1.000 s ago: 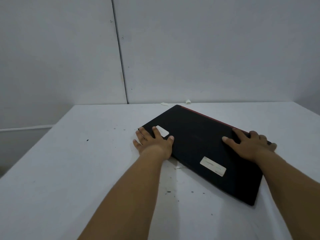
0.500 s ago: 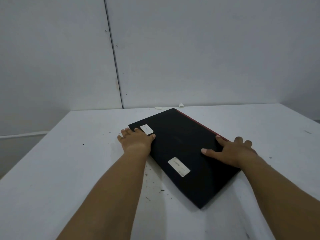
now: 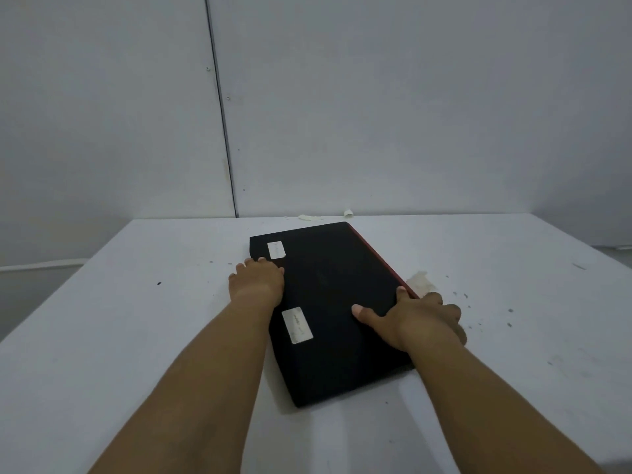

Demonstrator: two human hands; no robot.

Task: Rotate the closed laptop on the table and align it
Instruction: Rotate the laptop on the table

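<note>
A closed black laptop [image 3: 337,289] with a red right edge and two white stickers lies flat on the white table [image 3: 136,319], its long side running nearly away from me. My left hand [image 3: 256,280] rests against its left edge, fingers on the lid near the far sticker. My right hand [image 3: 420,319] grips the right edge, thumb spread on the lid and fingers wrapped over the red side.
The grey wall stands just behind the table's far edge, close to the laptop's far end. Small white scraps [image 3: 348,212] lie by the wall and a torn paper patch [image 3: 422,283] sits right of the laptop. Dark specks dot the table.
The laptop has turned clockwise from a diagonal pose to nearly lengthwise. Both hands moved with it: the left went farther from me, the right pulled closer.
</note>
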